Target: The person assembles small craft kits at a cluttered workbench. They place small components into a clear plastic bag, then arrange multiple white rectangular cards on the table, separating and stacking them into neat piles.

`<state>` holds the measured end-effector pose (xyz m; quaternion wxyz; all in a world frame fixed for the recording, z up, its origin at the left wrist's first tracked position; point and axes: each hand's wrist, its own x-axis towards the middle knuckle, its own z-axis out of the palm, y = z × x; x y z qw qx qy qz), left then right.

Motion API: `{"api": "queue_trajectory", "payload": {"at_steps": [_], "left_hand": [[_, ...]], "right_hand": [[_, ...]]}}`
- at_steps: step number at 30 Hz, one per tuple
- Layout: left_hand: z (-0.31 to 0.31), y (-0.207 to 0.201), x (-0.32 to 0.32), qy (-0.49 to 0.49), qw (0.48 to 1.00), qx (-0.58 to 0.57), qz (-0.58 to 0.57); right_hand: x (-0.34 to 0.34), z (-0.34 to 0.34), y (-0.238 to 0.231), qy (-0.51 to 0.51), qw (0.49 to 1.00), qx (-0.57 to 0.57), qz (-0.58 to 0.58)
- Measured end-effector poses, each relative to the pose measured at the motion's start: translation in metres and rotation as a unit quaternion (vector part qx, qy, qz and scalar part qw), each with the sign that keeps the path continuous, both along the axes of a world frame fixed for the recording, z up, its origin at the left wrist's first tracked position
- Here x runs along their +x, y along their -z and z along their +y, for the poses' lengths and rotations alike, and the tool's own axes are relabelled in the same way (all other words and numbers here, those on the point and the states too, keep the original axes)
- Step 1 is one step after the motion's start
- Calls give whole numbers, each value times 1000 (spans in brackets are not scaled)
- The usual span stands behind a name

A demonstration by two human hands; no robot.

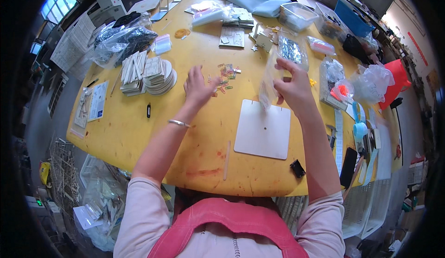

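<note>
My right hand (293, 84) pinches a clear plastic bag (266, 89) that hangs above the top edge of a white square board (262, 140). The board has a small hole in its middle. Left of the bag, my left hand (199, 89) is held over the table with its fingers apart and nothing seen in them. Beside its thumb lies a loose pile of small coloured clips (226, 77). A thin pale strip (226, 160) lies left of the board, and a small black object (297, 168) sits near its lower right corner.
Stacks of thin wooden pieces (157, 72) stand at the left, near a black marker (148, 110). Bagged goods (123, 35), plastic tubs (297, 16) and a blue cloth (255, 1) line the far side. A phone (348, 167), blue tape (360, 130) and a hammer (331, 135) lie right.
</note>
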<state>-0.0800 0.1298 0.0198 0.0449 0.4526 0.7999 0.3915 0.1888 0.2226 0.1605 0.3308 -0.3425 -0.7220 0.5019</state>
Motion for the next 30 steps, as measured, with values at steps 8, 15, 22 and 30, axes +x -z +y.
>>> {"api": "queue_trajectory", "payload": {"at_steps": [8, 15, 22, 30], "left_hand": [[20, 31, 9, 79, 979, -154, 112], [-1, 27, -35, 54, 991, 123, -11], [-22, 17, -8, 114, 993, 29, -18], [-14, 14, -10, 98, 995, -24, 10]], "right_hand": [[16, -6, 5, 5, 1000, -8, 10], [26, -10, 4, 19, 999, -16, 27], [20, -19, 8, 24, 999, -17, 23], [34, -69, -1, 19, 996, -22, 82]]}}
